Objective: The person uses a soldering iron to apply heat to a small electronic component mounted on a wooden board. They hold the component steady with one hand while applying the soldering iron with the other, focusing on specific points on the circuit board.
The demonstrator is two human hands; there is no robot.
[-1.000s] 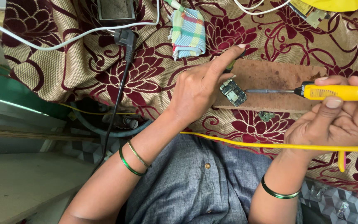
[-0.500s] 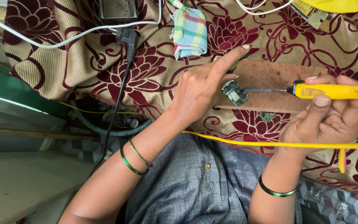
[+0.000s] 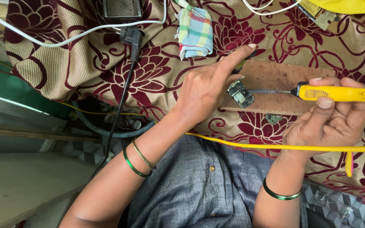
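My left hand [image 3: 210, 86] rests on a brown wooden board [image 3: 275, 76] and pins a small green circuit board [image 3: 241, 94] with its fingertips, the index finger stretched out over a thin dark tool. My right hand [image 3: 332, 122] grips a yellow-handled soldering iron [image 3: 339, 93]. The iron's metal tip touches the right edge of the circuit board. Both wrists wear green bangles.
A maroon flowered cloth [image 3: 106, 63] covers the table. A folded checked rag [image 3: 196, 31] lies above my left hand. A black plug and cable [image 3: 131, 40] and a white cable [image 3: 64, 40] run at the left. The iron's yellow cord [image 3: 275, 147] crosses my lap. A tiny chip [image 3: 273, 118] lies below the board.
The soldering iron's tip has stayed at the circuit board while my right hand shifted slightly. My left index finger has stretched further over the board.
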